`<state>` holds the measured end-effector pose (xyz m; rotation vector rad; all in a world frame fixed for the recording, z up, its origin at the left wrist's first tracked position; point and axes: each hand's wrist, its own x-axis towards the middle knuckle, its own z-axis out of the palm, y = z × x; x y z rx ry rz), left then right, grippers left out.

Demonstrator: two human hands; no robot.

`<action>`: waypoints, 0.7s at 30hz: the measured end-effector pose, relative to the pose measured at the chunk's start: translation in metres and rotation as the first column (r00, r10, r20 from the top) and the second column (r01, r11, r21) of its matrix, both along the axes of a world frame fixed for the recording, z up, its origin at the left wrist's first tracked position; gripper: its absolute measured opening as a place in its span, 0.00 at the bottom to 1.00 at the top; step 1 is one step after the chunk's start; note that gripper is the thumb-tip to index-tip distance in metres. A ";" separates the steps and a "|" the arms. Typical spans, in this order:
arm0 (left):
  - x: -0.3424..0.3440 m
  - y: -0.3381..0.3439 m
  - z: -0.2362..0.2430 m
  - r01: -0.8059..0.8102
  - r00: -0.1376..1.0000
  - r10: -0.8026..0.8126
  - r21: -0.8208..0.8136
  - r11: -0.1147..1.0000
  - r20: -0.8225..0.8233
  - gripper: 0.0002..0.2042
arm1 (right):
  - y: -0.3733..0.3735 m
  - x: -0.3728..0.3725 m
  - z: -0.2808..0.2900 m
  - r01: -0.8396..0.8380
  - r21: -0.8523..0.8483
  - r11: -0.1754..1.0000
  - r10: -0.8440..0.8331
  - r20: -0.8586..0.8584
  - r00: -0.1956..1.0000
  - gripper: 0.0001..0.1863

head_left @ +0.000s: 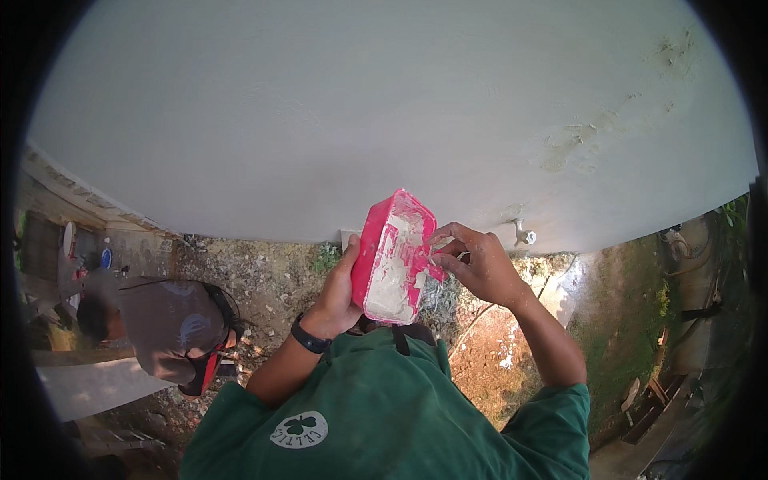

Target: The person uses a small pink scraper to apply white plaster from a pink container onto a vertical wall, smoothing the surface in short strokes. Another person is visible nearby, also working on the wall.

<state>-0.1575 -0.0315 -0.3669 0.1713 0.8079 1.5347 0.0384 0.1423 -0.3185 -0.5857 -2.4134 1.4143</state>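
Note:
My left hand point(338, 290) is wrapped round the left side of a pink plastic tub point(370, 258), in front of my chest. Whitish putty point(390, 282) fills much of it and smears its inner walls. Over the tub's right rim, my right hand point(478, 262) pinches a small pink putty spreader point(426, 259) between thumb and fingers. The spreader reaches in over the putty, and its blade is partly coated. Whitish residue marks the fingertips of my right hand.
A large grey wall point(312, 120) rises just ahead, with rough plaster patches point(582, 134) at upper right. Low on it, right of my hand, a tap point(524, 234) juts out. Another person point(176, 326) is close at my left. Stony ground point(268, 280) lies below.

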 end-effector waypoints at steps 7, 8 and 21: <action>0.018 -0.057 -0.023 -0.034 0.966 0.021 0.047 0.998 0.256 0.33 | -0.060 -0.006 -0.014 -0.005 0.296 0.955 -0.015 0.064 0.998 0.13; 0.021 -0.062 -0.027 -0.033 0.966 0.018 0.053 0.998 0.259 0.33 | -0.065 0.000 -0.016 0.037 0.228 0.973 -0.045 0.031 0.999 0.10; 0.028 -0.091 -0.059 -0.170 0.967 0.181 -0.073 0.983 0.182 0.33 | 0.102 0.222 -0.221 0.807 -0.136 0.575 -0.768 0.252 0.589 0.21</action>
